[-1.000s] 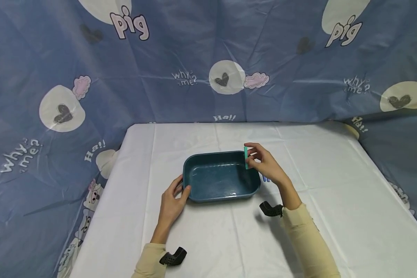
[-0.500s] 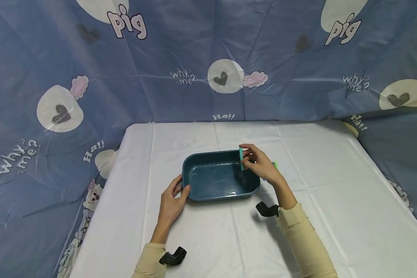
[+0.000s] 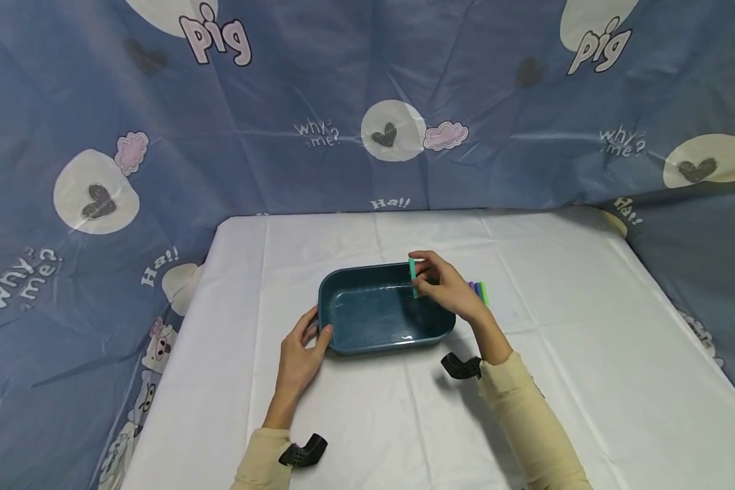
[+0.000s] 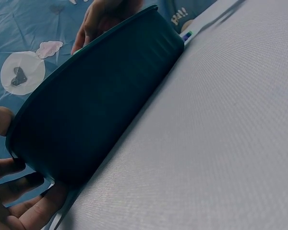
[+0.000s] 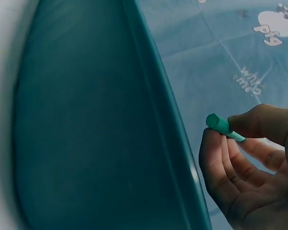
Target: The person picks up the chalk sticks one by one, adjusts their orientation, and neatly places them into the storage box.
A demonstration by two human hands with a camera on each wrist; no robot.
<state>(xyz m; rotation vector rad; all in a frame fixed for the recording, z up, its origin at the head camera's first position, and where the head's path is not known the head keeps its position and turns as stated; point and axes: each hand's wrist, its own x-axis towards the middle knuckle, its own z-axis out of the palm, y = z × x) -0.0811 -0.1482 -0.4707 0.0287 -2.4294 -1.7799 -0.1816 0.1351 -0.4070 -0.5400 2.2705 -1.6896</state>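
A dark teal rectangular basin (image 3: 373, 316) with rounded corners sits on the white cloth. My left hand (image 3: 300, 357) grips its left end, thumb over the rim and fingers against the outer wall, as the left wrist view also shows on the basin wall (image 4: 96, 96). Over the basin's right part, my right hand (image 3: 447, 287) pinches a slim teal-green stick (image 3: 413, 278) between thumb and fingers, held upright. In the right wrist view the stick's end (image 5: 213, 120) is blunt; its exact kind cannot be told.
Several coloured sticks (image 3: 479, 291), purple, blue and green, lie to the right of the basin, partly behind the right hand. A white cloth (image 3: 343, 422) covers the table. Blue printed sheeting (image 3: 282, 170) hangs behind and along the sides.
My right hand has moved left over the basin with the teal-green stick, bringing the coloured sticks behind it into view. The left hand keeps its grip on the basin.
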